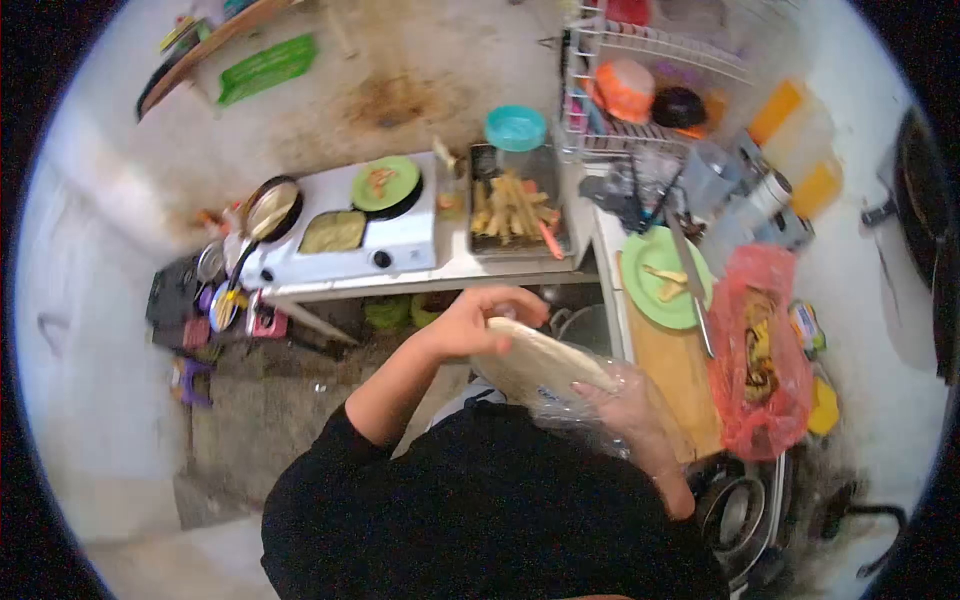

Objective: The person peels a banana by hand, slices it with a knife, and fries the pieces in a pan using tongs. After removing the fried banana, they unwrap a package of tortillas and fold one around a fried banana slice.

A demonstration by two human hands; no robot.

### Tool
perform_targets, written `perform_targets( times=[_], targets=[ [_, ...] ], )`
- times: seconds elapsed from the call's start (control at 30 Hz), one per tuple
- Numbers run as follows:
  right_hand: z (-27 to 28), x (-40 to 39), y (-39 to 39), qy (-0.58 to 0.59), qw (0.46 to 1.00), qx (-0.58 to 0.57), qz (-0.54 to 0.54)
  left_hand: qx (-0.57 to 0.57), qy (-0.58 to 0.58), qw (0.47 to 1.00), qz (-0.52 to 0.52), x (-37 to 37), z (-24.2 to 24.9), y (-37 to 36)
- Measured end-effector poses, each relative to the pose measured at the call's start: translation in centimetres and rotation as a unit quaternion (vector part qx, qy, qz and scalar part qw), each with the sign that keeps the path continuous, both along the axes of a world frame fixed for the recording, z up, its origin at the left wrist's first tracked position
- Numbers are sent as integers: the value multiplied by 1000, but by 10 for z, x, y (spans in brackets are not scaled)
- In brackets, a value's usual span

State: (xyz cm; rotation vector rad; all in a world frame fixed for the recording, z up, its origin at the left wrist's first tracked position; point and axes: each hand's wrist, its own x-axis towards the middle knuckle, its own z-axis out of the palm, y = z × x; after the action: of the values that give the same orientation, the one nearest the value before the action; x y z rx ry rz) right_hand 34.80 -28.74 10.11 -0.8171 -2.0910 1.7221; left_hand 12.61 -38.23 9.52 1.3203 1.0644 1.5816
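Observation:
A pack of pale, flat spring roll wrappers [545,355] in clear plastic is held in front of my chest, tilted down to the right. My left hand [485,322] curls over its upper left end, with the thumb against the near side. At the lower right end, my right hand [622,400] grips the wrappers and the crinkled plastic, which partly covers its fingers. To the right, a green plate [645,300] with a few pale yellow pieces rests on a wooden cutting board [680,400]. A knife [690,275] lies across the plate's right rim.
A red plastic bag [735,410] with dark-spotted bananas lies beside the board. Beyond my hands, a metal tray [485,242] holds several pale rolls and orange-handled tongs. A white stove [340,262] bears a frying pan [290,215] and another green plate [400,170].

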Motion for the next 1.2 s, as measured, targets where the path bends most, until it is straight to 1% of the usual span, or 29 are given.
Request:
perform_targets(
  times=[0.03, 0.1, 0.13, 0.23, 0.27, 0.37, 0.4, 0.47, 0.5, 0.53, 0.57, 0.6, 0.63, 0.67, 0.7, 0.73, 0.8, 0.83, 0.9, 0.93, 0.97, 1.0, 1.03, 1.1, 1.13, 1.2],
  targets=[
    [-10, -1, 3, 1, 1000, 18, 8, -36, 23, 998, -51, 1, 8, 4],
    [-24, -6, 10, -2, 998, 53, 30, -76, 168, 977, -111, -14, -3, 12],
    [-12, -11, 13, -41, 995, 84, 46, -160, 196, 958, -132, -25, -9, 13],
    [-4, -28, 25, -7, 990, 136, 46, -173, 206, 960, -79, -43, -18, 23],
    [-2, -34, 30, 15, 986, 152, 62, -148, 186, 969, -61, -52, -25, 27],
    [5, -38, 61, 78, 967, 209, 119, -194, 196, 961, 4, -95, -33, 36],
    [9, -34, 74, 28, 965, 223, 136, -159, 198, 966, 46, -108, -30, 37],
    [16, -20, 99, -78, 950, 247, 173, -158, 182, 964, 108, -151, -46, 37],
    [18, -15, 111, -73, 973, 188, 115, -189, 134, 957, 175, -162, -43, 34],
    [18, -11, 124, -68, 988, 128, 58, -178, 121, 951, 222, -181, -53, 31],
    [19, -14, 137, -63, 996, 70, 1, -217, 104, 939, 247, -200, -58, 26],
    [16, -25, 154, -64, 990, 107, -68, -205, 143, 928, 276, -215, -57, 20],
    [9, -38, 174, -64, 978, 144, -135, -190, 114, 930, 293, -227, -62, 15],
    [0, -52, 194, -61, 961, 178, -201, -218, 106, 918, 313, -230, -49, 11],
    [-8, -72, 213, -98, 937, 247, -226, -224, 98, 920, 307, -238, -51, 9],
    [-20, -94, 233, -133, 907, 313, -249, -229, 90, 922, 300, -246, -55, 6],
    [-60, -129, 276, -286, 838, 366, -287, -233, 89, 925, 286, -253, -53, 4],
    [-30, -163, 258, -423, 806, 291, -294, -261, 88, 922, 271, -255, -51, 4],
    [-29, -196, 256, -493, 759, 277, -323, -316, 89, 913, 242, -257, -47, 2],
    [-31, -204, 259, -507, 746, 273, -336, -281, 139, 922, 229, -257, -45, 1],
    [-35, -208, 263, -519, 732, 268, -350, -287, 115, 927, 211, -257, -49, 0],
    [-36, -210, 265, -533, 718, 263, -363, -279, 132, 928, 206, -254, -55, -1],
    [-38, -209, 265, -519, 725, 260, -371, -273, 150, 929, 201, -252, -58, -2],
    [-36, -202, 262, -492, 740, 252, -384, -327, 155, 913, 189, -243, -56, -3],
    [-28, -196, 257, -493, 748, 248, -369, -357, 157, 903, 183, -235, -54, -5],
    [-44, -169, 261, -439, 770, 293, -359, -326, 211, 902, 190, -222, -58, -10]
  ],
)
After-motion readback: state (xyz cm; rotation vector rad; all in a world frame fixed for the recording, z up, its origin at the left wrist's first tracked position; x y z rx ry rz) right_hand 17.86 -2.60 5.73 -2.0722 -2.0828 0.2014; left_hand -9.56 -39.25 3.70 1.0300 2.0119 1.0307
